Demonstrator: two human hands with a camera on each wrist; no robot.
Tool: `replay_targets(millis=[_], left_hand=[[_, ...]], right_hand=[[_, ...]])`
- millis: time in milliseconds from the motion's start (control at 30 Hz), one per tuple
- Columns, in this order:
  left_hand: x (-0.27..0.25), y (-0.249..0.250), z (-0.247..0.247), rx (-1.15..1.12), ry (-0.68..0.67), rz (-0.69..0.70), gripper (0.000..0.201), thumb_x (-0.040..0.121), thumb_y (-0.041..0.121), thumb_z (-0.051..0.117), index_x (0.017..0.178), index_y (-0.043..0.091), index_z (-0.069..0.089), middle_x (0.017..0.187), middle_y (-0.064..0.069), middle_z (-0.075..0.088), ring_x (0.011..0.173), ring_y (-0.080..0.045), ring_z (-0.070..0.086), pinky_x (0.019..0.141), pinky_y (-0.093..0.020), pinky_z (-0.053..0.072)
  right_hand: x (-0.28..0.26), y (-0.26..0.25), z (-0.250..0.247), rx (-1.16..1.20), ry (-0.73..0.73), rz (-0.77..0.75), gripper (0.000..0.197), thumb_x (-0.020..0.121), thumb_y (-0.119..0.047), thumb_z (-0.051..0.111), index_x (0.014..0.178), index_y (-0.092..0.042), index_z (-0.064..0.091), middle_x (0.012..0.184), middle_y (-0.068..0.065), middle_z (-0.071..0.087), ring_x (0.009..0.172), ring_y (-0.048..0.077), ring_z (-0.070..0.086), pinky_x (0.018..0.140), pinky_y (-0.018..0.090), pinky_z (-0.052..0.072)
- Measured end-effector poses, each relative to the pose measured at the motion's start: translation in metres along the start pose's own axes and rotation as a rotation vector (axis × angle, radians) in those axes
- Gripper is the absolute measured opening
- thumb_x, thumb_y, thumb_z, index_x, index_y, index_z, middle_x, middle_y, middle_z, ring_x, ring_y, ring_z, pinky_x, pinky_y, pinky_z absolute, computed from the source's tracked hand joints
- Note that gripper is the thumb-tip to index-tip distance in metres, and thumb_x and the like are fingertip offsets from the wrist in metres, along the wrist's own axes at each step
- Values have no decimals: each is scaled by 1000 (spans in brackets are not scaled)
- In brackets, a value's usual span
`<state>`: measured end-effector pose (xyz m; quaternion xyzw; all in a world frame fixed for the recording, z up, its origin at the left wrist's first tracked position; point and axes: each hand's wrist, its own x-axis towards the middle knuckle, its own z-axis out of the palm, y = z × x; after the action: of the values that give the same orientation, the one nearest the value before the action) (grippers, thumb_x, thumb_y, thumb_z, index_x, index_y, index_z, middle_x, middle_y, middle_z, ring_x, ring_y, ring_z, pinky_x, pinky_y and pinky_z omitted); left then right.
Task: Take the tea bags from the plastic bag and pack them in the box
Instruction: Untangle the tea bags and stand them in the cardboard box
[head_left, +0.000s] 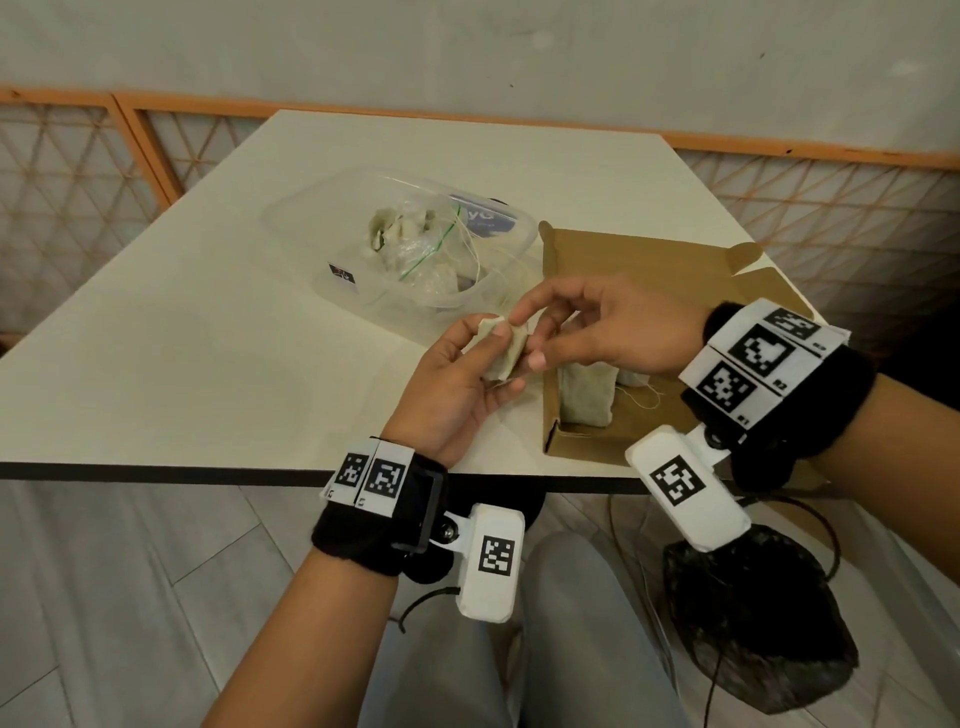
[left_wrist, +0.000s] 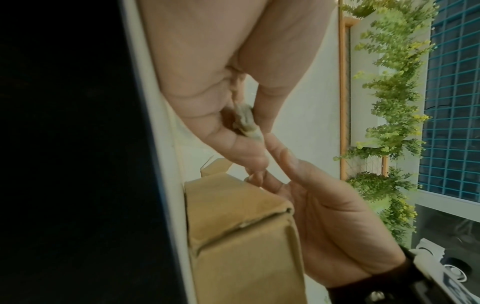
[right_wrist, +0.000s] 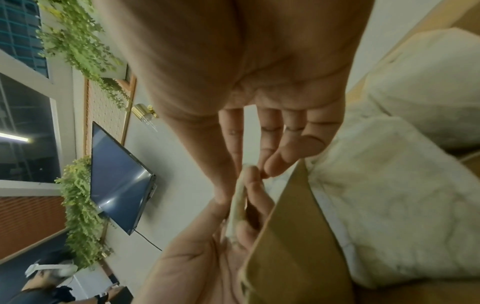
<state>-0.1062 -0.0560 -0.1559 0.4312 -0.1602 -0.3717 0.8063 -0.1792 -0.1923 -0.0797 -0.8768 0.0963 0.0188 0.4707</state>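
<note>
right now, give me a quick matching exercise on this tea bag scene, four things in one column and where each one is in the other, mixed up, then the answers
Things:
1. tea bag
2. plastic bag
3. box
4. packed tea bags

Places:
A. lying in the clear container
B. standing at the box's near end
C. held between the left hand and right hand
D. open on the table, right of the container

Pairs: 1-C, 2-A, 3-D, 4-B
</note>
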Motion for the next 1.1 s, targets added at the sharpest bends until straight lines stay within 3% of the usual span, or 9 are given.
replay_targets(millis=[133,200,367,433,533,633,767,933,1100], left_hand=[[2,0,-2,-28,-22,-5,10,90,12,53,82,17,57,81,3,64,77,-6,60,72,-21,51],[2,0,-3,-56,-22,1,10,89,11,53,82,16,58,79,3,63,72,-5,59,68,-18,49],[3,-1,-6,-85,-41,16,4,84,15,57,87,16,60,95,-4,64,78,-8,60,67,-17,49],[4,-3,-7,-75,-37,19,6,82,15,60,88,16,59,95,-4,65,80,-10,61,68,-19,50],[5,-3,-9,-102,-29,31,9,82,9,63,84,15,57,90,-6,63,82,-15,61,68,-21,51],[5,-3,-10,-131,-18,31,14,78,6,66,80,15,55,88,-6,64,81,-16,62,69,-23,51],[3,-1,-9,-156,-26,48,16,82,4,64,79,14,52,81,-2,66,75,-13,64,62,-20,51],[-2,3,-5,-174,-11,44,15,74,6,61,75,13,48,77,-4,68,72,-13,67,57,-18,53],[-2,4,-2,-189,49,-7,12,86,5,56,81,15,54,84,-2,71,76,-13,70,67,-22,57]], right_hand=[[2,1,1,-64,83,-32,15,77,-11,71,91,-16,67,83,-2,60,61,-8,52,65,4,41],[2,0,1,-56,124,-42,10,80,-13,69,89,-16,67,83,-6,61,64,-8,53,64,3,41],[8,6,6,131,17,4,47,76,-7,72,116,-21,55,112,4,58,82,14,57,77,27,48],[8,6,9,151,-15,-18,40,75,-3,72,109,-18,59,103,6,62,82,15,59,77,25,50],[7,1,7,203,47,-6,11,80,-1,65,84,-11,63,67,-9,64,57,-4,58,54,7,43],[6,-1,2,183,135,33,7,80,-21,68,76,-19,63,69,-8,61,61,1,54,58,15,41],[5,-2,3,314,56,117,42,59,-34,73,95,-18,59,85,-2,61,74,10,56,66,24,45],[4,-4,10,254,75,119,12,79,-9,68,83,-16,60,82,3,61,75,12,56,65,22,47],[-11,-9,-25,209,154,97,12,81,-2,64,80,-12,58,80,6,63,69,12,62,63,18,55]])
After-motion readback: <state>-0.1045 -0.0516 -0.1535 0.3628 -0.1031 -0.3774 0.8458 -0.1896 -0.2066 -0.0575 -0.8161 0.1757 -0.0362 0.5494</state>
